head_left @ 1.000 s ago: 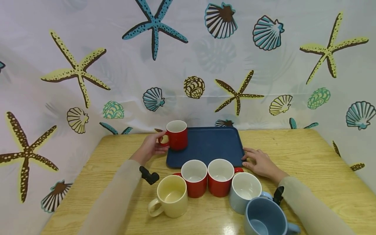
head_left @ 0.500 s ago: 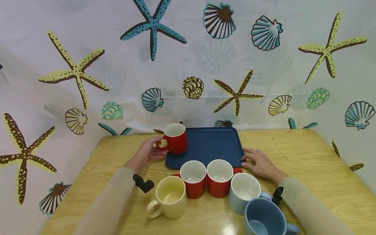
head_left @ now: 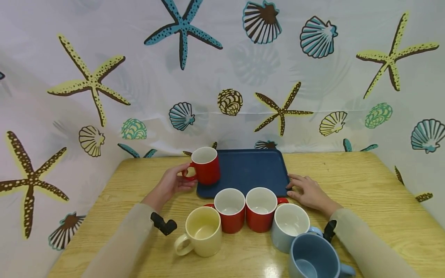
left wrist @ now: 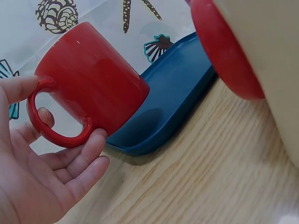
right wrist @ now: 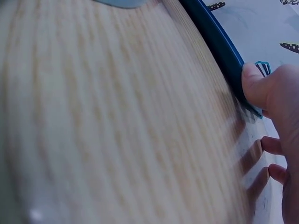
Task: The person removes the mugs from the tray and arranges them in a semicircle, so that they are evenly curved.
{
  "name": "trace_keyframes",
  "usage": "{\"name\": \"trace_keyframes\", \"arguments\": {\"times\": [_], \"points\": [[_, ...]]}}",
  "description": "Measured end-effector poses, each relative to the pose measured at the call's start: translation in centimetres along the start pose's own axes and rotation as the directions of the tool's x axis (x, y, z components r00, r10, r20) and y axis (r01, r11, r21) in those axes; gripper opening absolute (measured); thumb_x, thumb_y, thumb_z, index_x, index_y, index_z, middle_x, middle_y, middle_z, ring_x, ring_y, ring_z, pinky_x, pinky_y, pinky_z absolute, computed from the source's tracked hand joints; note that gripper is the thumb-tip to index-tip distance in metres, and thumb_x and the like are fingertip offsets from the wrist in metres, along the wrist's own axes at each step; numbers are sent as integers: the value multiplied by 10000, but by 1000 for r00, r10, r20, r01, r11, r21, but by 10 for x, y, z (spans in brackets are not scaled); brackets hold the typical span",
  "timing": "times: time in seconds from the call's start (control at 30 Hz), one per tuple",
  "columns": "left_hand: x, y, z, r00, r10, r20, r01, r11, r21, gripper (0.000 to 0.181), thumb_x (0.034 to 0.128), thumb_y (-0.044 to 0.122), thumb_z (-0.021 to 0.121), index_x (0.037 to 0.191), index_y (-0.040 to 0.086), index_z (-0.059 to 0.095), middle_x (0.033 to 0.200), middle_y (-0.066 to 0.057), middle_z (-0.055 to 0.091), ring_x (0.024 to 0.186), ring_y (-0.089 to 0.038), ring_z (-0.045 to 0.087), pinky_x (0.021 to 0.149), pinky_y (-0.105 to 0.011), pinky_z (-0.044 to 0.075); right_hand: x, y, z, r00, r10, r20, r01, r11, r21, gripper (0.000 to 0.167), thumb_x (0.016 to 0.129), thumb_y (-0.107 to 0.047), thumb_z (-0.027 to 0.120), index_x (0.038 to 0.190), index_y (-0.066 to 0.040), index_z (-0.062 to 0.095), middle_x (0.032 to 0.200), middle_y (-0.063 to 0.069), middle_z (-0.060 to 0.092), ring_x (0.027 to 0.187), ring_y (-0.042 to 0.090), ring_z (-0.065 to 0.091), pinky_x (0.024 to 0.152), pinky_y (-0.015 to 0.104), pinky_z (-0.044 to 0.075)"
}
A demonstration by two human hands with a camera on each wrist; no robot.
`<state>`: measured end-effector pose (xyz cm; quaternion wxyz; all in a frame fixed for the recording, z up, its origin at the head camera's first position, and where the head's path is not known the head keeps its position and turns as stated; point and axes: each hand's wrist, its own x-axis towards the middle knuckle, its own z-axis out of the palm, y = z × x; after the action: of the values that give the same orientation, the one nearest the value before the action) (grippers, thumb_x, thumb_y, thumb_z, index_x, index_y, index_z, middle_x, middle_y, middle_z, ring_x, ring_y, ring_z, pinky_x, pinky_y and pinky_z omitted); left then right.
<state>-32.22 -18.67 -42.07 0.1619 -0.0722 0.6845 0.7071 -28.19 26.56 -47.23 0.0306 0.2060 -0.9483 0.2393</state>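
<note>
My left hand [head_left: 172, 181] grips a red mug [head_left: 206, 170] by its handle, white inside and upright. The mug is over the left end of a dark blue tray [head_left: 250, 170]. In the left wrist view, fingers [left wrist: 88, 161] pass under the mug's handle [left wrist: 60, 140], and the mug casts a shadow on the tray; its base looks raised off it. My right hand [head_left: 307, 193] rests at the tray's right edge. The right wrist view shows its thumb [right wrist: 254, 86] against the tray rim [right wrist: 224, 51], the other fingers on the table.
In front of the tray stand two red mugs [head_left: 230, 216] [head_left: 260, 216] side by side, a yellow mug [head_left: 205, 239] to the left, a pale blue mug [head_left: 290, 231] and a darker blue mug [head_left: 313, 258] to the right. A patterned curtain [head_left: 208, 77] hangs behind the wooden table [head_left: 351, 177].
My left hand has drawn the red mug slightly left and toward me over the tray. The right hand, the tray and the other mugs have stayed in place.
</note>
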Motion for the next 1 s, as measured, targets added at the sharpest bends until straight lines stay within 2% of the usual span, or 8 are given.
{"name": "trace_keyframes", "arguments": {"times": [0.2,0.33,0.57,0.83,1.0], "points": [[-6,-3,-3,1000,1,-1,-1,1000,4,368,919,438,527,767,106,482,909,-154,679,786,-256,670,739,-333,533,0,0,0,1000,10,9,-10,1000,3,169,875,-312,636,997,-201,672,1412,121,412,1168,347,415,952,614,263],[-11,-4,-5,1000,12,8,-13,1000,9,380,911,446,537,783,92,485,914,-154,677,782,-251,666,758,-339,528,0,0,0,1000,16,13,-17,1000,2,174,877,-316,632,1002,-201,670,1416,123,407,1178,349,407,958,616,255],[-22,-5,-7,999,36,31,-36,999,-8,364,929,406,525,721,111,478,880,-158,679,768,-249,671,765,-341,527,1,-3,-2,1000,12,9,-12,1000,5,167,876,-303,636,999,-196,670,1412,127,410,1170,347,410,962,612,251],[-37,-9,-10,997,62,47,-61,998,-29,352,941,385,512,721,112,475,974,-174,656,815,-288,664,815,-383,510,1,-3,-4,1000,15,22,-15,1000,7,187,881,-307,629,1016,-184,669,1419,134,398,1190,356,392,966,617,239],[-44,-15,-13,997,56,48,-53,997,-49,353,938,378,515,707,115,471,953,-165,665,805,-280,663,838,-406,498,0,-3,-2,1000,18,22,-18,1000,14,186,880,-303,630,1016,-182,670,1419,135,397,1195,359,388,972,618,233]]}}
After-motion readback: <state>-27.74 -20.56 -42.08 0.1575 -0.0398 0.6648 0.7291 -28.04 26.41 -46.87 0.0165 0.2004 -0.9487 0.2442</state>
